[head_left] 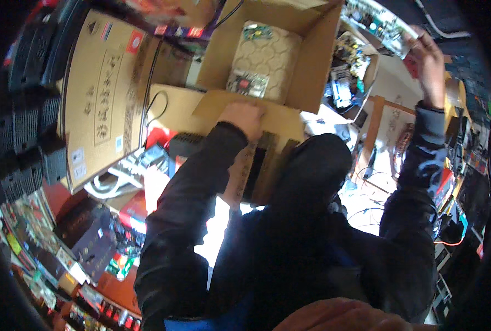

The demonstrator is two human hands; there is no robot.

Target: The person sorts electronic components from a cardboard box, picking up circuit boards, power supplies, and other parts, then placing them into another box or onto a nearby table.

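Note:
In front of me stands an open cardboard box (317, 60). Its bottom carries a pale honeycomb-patterned liner (281, 58). On the liner lie a circuit board with a red part (247, 84) at the near side and a small green circuit board (257, 33) at the far side. My left hand (244, 118) is closed at the near flap (212, 105) of this box; its fingertips are mostly hidden. Far to the right, my raised right hand (430, 66) grips the end of a long circuit board (380, 25), tilted above a carton of electronic parts.
Below that board, the carton (371, 71) is full of loose boards and parts. A large closed cardboard box (105, 99) stands at left, beside stacked black units (25, 149). Cables (366, 209) trail over the bright surface at right. Boards and small boxes crowd the lower left.

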